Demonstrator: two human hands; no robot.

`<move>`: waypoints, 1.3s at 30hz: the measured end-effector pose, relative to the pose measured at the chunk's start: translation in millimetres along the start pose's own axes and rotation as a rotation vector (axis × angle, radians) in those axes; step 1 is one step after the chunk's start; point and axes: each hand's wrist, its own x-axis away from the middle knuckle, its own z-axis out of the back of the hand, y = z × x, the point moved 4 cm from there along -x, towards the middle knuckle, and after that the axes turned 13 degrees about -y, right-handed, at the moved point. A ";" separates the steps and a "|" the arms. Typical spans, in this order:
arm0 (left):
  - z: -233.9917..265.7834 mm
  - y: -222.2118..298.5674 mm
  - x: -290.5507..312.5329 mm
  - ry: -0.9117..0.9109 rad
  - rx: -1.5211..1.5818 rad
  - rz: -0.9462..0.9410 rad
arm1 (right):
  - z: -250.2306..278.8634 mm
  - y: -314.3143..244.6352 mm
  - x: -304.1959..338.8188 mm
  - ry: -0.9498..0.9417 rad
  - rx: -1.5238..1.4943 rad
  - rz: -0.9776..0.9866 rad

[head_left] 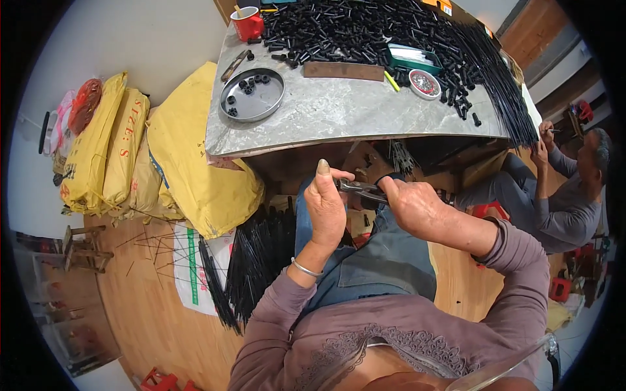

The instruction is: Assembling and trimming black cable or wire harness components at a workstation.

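Right hand: closed around the handles of the pliers
Pliers: dark, hard-edged metal, held over the lap just short of the counter, nose toward the left hand
Left hand: thumb upright, fingers bent at the pliers' nose; whether they pinch anything I cannot tell
Bracelet: smooth silvery band on the left wrist
Counter: grey, marbled top
Bolts: black, short, stubby cylinders heaped loosely along the back
Tray: round, shallow, shiny metal, with small black rings inside
Strip: flat, brown, rectangular, lying before the heap
Bowl: round and white, filled with tiny glinting bits
Rods: long, thin, black, bunched lengthwise at the right end
Mug: glossy red, at the far left corner
Sacks: yellow, creased, bulging, left of the counter
Floor: wood-grained boards
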 end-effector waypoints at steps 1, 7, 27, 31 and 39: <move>-1.8 1.9 -0.6 -0.008 0.056 0.026 | -1.2 1.4 -0.9 0.042 0.009 0.012; 5.4 -8.9 -7.8 0.002 0.151 0.035 | 25.8 -7.3 10.2 -0.319 -0.644 -0.016; -2.9 -13.0 -6.2 0.009 -0.100 0.016 | 19.3 -3.3 5.9 -0.391 -0.641 -0.061; -5.2 -10.1 -11.0 0.023 -0.161 0.012 | 10.7 2.8 3.0 -0.294 -0.603 -0.048; 13.2 18.4 -28.0 -0.042 -0.026 -0.206 | 18.1 11.6 -45.4 -0.145 -0.345 -0.015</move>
